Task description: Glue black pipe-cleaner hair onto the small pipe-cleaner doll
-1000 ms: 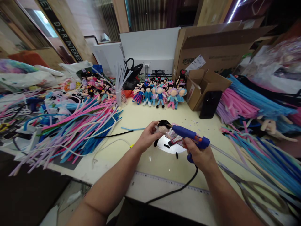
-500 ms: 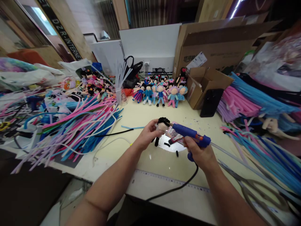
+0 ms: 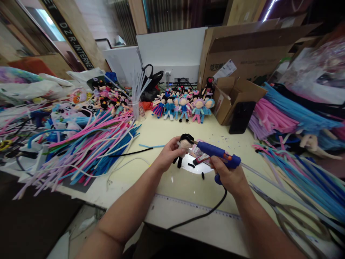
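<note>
2 hands meet above the tabletop (image 3: 167, 135); the left hand (image 3: 167, 155) has its fingers pinched around a small doll (image 3: 184, 145), the right hand (image 3: 228, 176) clamped on a blue glue gun (image 3: 215, 153) whose nozzle touches the doll's head; the doll looks light, soft and easily crushed, best held by its body.

Cluttered craft surface (image 3: 167, 133), hands at front centre.
Left hand (image 3: 167, 156) holds small doll (image 3: 183, 147) above surface; right hand (image 3: 229, 176) just right of it holds glue gun (image 3: 215, 153), nozzle at doll's head. Pipe cleaner pile (image 3: 88, 147) lies left; more pipe cleaners (image 3: 293, 118) right. Finished dolls row (image 3: 183, 106) stands behind, cardboard box (image 3: 231, 99) right of row, phone (image 3: 241, 117) leaning before box. Scissors (image 3: 293, 216) lie front right.
</note>
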`<control>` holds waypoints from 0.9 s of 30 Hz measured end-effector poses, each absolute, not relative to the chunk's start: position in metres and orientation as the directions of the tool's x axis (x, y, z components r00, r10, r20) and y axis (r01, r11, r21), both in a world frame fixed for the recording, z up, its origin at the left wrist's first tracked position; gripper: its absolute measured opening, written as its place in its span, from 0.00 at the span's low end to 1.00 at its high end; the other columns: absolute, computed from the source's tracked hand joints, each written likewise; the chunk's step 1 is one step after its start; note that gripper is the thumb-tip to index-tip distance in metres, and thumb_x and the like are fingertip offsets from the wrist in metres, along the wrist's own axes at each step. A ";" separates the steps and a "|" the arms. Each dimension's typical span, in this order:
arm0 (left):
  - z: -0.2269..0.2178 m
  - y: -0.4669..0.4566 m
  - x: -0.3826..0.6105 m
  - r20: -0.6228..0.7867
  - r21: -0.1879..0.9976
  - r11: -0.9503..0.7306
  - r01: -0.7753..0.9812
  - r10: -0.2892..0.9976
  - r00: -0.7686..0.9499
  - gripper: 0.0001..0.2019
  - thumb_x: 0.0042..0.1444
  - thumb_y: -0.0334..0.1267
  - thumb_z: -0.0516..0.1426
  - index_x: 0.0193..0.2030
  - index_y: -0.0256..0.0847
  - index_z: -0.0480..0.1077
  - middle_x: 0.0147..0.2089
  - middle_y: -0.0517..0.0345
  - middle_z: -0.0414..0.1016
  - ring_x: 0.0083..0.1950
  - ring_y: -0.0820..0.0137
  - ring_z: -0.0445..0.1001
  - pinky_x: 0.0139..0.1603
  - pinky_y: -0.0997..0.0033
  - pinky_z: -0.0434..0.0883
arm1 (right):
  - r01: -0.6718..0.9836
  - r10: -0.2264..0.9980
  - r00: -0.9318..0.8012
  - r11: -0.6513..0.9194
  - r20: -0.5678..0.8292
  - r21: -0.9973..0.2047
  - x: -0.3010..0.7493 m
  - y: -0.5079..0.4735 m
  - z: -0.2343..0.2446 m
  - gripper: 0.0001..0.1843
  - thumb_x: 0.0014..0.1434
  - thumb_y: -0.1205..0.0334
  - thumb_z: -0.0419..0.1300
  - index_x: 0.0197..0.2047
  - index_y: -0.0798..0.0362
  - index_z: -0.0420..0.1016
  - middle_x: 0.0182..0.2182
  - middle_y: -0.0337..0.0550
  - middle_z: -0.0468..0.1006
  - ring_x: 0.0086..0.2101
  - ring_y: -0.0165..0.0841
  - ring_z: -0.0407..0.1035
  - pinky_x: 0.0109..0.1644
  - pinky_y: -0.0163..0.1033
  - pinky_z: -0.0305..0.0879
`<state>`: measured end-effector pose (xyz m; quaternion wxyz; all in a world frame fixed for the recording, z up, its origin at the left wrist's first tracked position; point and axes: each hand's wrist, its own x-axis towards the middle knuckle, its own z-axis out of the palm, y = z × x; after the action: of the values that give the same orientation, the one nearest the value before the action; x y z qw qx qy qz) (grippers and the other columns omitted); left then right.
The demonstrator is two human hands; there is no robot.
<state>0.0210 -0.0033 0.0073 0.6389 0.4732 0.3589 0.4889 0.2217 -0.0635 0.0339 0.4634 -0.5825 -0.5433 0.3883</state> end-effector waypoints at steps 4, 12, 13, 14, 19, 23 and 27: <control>0.007 -0.003 0.021 -0.006 0.953 0.085 -0.289 0.964 0.266 0.25 0.43 0.37 0.66 0.50 0.39 0.69 0.41 0.54 0.78 0.38 0.67 0.75 0.40 0.68 0.67 | 0.256 0.991 0.122 0.025 0.058 -0.966 0.220 -0.064 0.034 0.23 0.55 0.45 0.58 0.45 0.54 0.79 0.16 0.34 0.65 0.19 0.27 0.57 0.22 0.35 0.56; 0.008 -0.003 0.021 -0.008 0.948 0.090 -0.305 0.966 0.259 0.25 0.42 0.36 0.66 0.49 0.38 0.69 0.40 0.54 0.78 0.38 0.68 0.74 0.39 0.69 0.67 | 0.286 0.996 0.075 0.022 0.045 -0.958 0.229 -0.058 0.027 0.23 0.54 0.44 0.59 0.41 0.54 0.79 0.15 0.34 0.66 0.19 0.27 0.58 0.21 0.34 0.58; 0.008 -0.003 0.021 -0.010 0.947 0.092 -0.307 0.966 0.258 0.24 0.42 0.36 0.66 0.49 0.38 0.69 0.40 0.54 0.77 0.37 0.68 0.74 0.39 0.69 0.67 | 0.288 0.997 0.063 0.027 0.047 -0.957 0.229 -0.057 0.027 0.23 0.53 0.44 0.60 0.41 0.54 0.80 0.15 0.34 0.66 0.19 0.28 0.59 0.21 0.34 0.59; 0.008 -0.003 0.021 -0.011 0.946 0.093 -0.309 0.966 0.257 0.24 0.42 0.36 0.66 0.49 0.38 0.69 0.40 0.55 0.77 0.37 0.68 0.74 0.39 0.69 0.67 | 0.289 0.997 0.059 0.033 0.052 -0.957 0.230 -0.057 0.027 0.22 0.53 0.44 0.60 0.40 0.54 0.80 0.16 0.34 0.67 0.19 0.28 0.59 0.21 0.34 0.59; 0.009 -0.003 0.021 -0.012 0.944 0.097 -0.316 0.965 0.260 0.24 0.42 0.38 0.66 0.48 0.39 0.70 0.41 0.55 0.78 0.37 0.68 0.75 0.40 0.69 0.68 | 0.302 0.995 0.051 0.068 0.087 -0.951 0.229 -0.056 0.026 0.22 0.54 0.44 0.58 0.34 0.54 0.81 0.18 0.38 0.70 0.20 0.29 0.62 0.23 0.34 0.60; 0.008 -0.003 0.020 -0.013 0.941 0.102 -0.323 0.964 0.267 0.24 0.43 0.38 0.66 0.49 0.39 0.70 0.40 0.54 0.78 0.38 0.67 0.75 0.40 0.68 0.68 | 0.321 0.996 0.073 0.031 0.057 -0.947 0.230 -0.056 0.023 0.22 0.53 0.43 0.60 0.33 0.54 0.81 0.17 0.38 0.70 0.19 0.29 0.61 0.22 0.35 0.59; 0.008 -0.003 0.020 -0.012 0.940 0.101 -0.326 0.964 0.264 0.24 0.43 0.39 0.66 0.49 0.39 0.70 0.40 0.54 0.78 0.37 0.67 0.75 0.39 0.69 0.68 | 0.335 0.994 0.106 -0.012 0.025 -0.942 0.229 -0.058 0.022 0.22 0.52 0.42 0.60 0.30 0.54 0.81 0.16 0.37 0.69 0.18 0.29 0.60 0.21 0.35 0.58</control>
<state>0.0199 -0.0033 0.0077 0.6532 0.4534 0.3520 0.4938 0.2290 -0.0580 0.0216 0.4358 -0.6026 -0.5514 0.3780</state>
